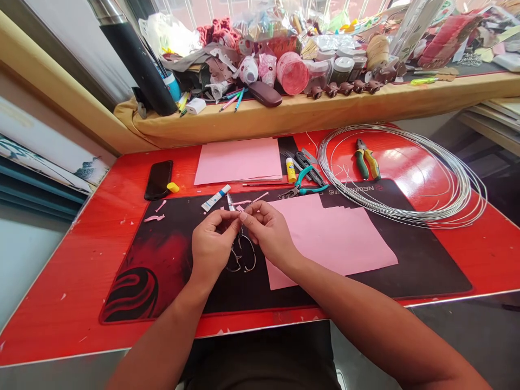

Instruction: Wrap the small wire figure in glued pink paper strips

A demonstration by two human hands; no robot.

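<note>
Over the dark desk mat (170, 295), my left hand (215, 238) and my right hand (270, 230) meet with thumbs and fingertips pinched close together. What they pinch is small and mostly hidden by the fingers. A thin pink strip (261, 197) shows just beyond my right fingers; I cannot tell if it is held. Scissors (254, 254) lie under the hands, their metal handle loops toward me and the blades partly covered. Just beyond my left hand is a white and blue tube (216, 198). A pink paper sheet (329, 238) lies beside my right hand.
Pink sheets (239, 161) are stacked at the back. Teal pliers (303, 181), a glue stick (291, 170) and a utility knife (309, 165) lie nearby. A wire coil (467, 189), green-yellow pliers (366, 160), a phone (158, 180), a yellow cap (173, 187) and paper scraps (154, 218) surround the mat.
</note>
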